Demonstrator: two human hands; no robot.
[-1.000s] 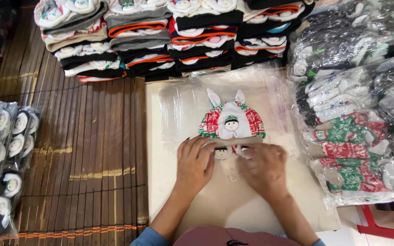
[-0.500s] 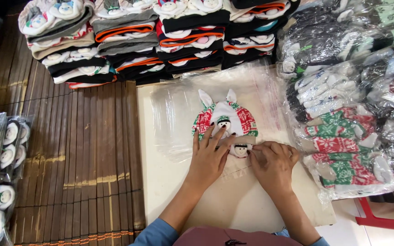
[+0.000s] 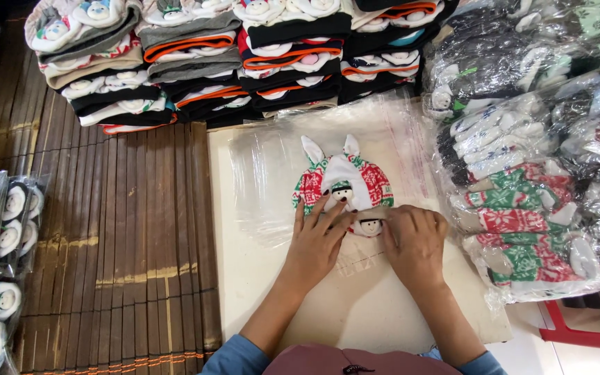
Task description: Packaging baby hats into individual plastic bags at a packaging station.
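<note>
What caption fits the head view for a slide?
Both hands, left hand and right hand, press a red-green patterned sock pair on clear plastic bags, stacked socks behind.

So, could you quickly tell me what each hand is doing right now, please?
Left hand: open, fingers spread flat on the red-and-green animal socks.
Right hand: fingers curled, pinching the socks' lower edge.

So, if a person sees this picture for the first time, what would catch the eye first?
Probably the red, green and white patterned sock pair with animal faces and ears, in a clear plastic bag at the centre, with the left hand and right hand pressing on it. Next, the stacked socks along the top and bagged bundles on the right.
</note>
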